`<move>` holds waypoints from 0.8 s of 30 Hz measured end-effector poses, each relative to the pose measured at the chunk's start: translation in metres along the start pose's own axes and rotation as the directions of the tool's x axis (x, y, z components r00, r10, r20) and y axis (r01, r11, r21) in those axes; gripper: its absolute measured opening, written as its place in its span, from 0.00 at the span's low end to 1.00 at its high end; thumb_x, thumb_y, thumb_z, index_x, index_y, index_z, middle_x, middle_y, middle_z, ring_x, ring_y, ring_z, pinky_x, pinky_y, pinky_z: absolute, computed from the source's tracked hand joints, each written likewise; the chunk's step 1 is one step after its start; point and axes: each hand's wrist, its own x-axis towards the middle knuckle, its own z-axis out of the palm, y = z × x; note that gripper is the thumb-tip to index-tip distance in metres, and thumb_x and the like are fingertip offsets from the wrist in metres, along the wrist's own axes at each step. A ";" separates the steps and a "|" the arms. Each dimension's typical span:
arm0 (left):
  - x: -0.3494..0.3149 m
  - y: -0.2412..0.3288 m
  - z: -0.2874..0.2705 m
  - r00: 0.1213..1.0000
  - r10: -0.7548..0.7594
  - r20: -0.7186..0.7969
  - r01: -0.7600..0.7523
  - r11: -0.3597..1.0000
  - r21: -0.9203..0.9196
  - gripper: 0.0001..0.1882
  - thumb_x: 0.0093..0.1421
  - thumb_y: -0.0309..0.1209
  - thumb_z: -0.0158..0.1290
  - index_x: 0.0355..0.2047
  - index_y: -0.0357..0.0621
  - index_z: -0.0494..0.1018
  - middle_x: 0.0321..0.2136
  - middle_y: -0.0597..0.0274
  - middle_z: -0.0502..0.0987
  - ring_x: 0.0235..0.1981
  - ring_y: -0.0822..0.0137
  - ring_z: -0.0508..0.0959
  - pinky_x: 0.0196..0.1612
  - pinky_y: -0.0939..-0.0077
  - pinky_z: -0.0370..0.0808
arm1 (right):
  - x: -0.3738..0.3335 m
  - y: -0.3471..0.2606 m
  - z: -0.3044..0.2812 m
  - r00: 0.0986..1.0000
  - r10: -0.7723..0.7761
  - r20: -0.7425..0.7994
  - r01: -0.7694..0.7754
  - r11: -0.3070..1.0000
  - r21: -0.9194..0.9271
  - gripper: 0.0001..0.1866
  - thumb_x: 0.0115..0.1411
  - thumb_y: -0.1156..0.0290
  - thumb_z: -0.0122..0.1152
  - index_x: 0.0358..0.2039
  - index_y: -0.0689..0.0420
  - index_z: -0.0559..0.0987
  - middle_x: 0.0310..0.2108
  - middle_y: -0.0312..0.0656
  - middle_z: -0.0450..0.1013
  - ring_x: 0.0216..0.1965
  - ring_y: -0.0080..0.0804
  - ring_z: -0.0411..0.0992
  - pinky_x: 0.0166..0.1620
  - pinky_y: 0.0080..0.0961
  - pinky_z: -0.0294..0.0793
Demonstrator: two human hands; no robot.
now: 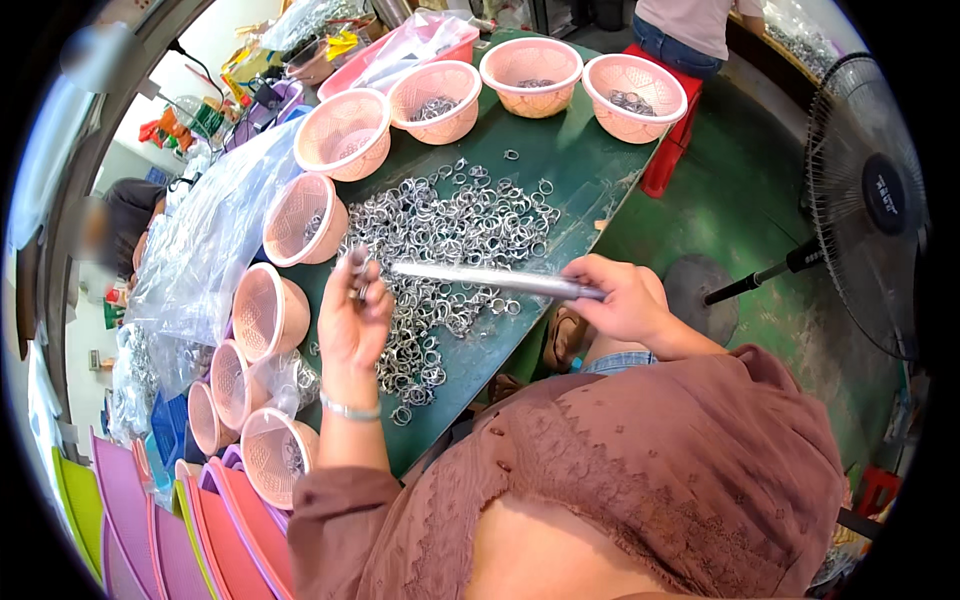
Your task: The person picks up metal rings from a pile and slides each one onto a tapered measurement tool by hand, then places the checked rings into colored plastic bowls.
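Observation:
In my right hand [622, 303], fingers closed, is the dark handle end of a silver ring mandrel [480, 278], a tapered metal rod lying level over the table. Its thin tip points left toward my left hand [352, 325]. The fingers of that hand are curled up around small metal rings, partly blurred and hidden by the fingertips. Below both hands spreads a large pile of loose silver rings [440, 225] on the green tabletop [590, 190]. A few rings lie apart from the pile at its edges.
Several pink plastic baskets, such as one basket [343, 135], curve along the table's far and left sides, some with rings inside. Clear plastic bags [200, 260] lie beyond them. A standing fan [865, 200] is at right. Coloured trays [240, 530] stand lower left. Another person [690, 25] is at the top.

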 end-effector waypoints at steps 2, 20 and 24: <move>0.027 -0.007 0.021 0.994 -0.089 0.061 0.089 0.996 0.006 0.11 0.58 0.35 0.46 0.39 0.43 0.67 0.27 0.63 0.68 0.20 0.76 0.61 0.21 0.88 0.59 | -0.016 0.025 -0.010 0.988 0.104 -0.114 -0.080 0.977 0.199 0.14 0.46 0.82 0.58 0.35 0.60 0.71 0.27 0.36 0.70 0.30 0.19 0.68 0.33 0.17 0.67; 0.181 -0.064 0.146 0.827 -0.376 0.418 0.313 0.926 0.213 0.10 0.59 0.32 0.44 0.39 0.43 0.67 0.32 0.59 0.70 0.22 0.74 0.64 0.22 0.85 0.61 | -0.069 0.061 -0.083 0.872 0.345 -0.347 -0.172 0.881 0.441 0.13 0.48 0.84 0.53 0.36 0.64 0.68 0.29 0.34 0.67 0.31 0.16 0.65 0.34 0.13 0.63; 0.230 -0.066 0.188 0.944 -0.261 0.200 0.180 0.920 0.349 0.08 0.60 0.32 0.43 0.36 0.41 0.67 0.28 0.56 0.72 0.20 0.72 0.66 0.19 0.84 0.62 | -0.071 0.068 -0.085 0.864 0.355 -0.358 -0.180 0.880 0.439 0.13 0.48 0.84 0.54 0.36 0.64 0.68 0.30 0.34 0.67 0.31 0.16 0.65 0.35 0.14 0.64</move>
